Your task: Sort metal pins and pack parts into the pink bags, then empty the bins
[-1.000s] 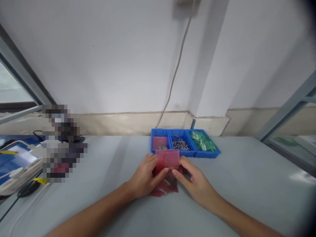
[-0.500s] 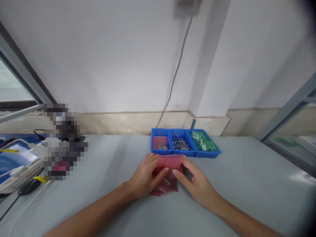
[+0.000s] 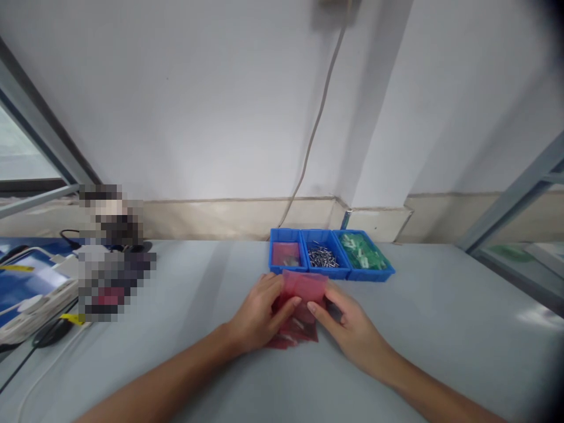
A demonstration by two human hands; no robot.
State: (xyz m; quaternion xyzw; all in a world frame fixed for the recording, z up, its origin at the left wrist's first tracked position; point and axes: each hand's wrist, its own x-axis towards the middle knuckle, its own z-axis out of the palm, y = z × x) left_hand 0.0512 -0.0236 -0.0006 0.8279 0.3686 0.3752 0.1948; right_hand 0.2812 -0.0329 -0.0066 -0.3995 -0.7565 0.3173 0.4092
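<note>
Between my hands is a small stack of translucent red plastic bags point(image 3: 304, 288), low over the grey table. My left hand point(image 3: 262, 311) is closed on the bags' left side, thumb on the near face and fingers behind. From the right, my right hand point(image 3: 348, 320) pinches the bags' edge, its thumb tip pressing the front. The lower bags fan out beneath my left thumb, and something greyish shows inside one. Just beyond stand three blue bins: the left bin point(image 3: 288, 234) holds a red bag, the middle one metal pins point(image 3: 323, 257), the right one green bags point(image 3: 362, 251).
A grey table point(image 3: 176, 294) runs up to the wall. At far left are a white power strip point(image 3: 39, 311), cables and a black computer mouse point(image 3: 53, 333), beside a pixelated area. Metal frame posts point(image 3: 506, 200) rise at both sides, and a cable point(image 3: 315, 129) hangs down the wall.
The top edge of the red bags has risen slightly and stands more upright. Both hands keep nearly the same place and grip.
</note>
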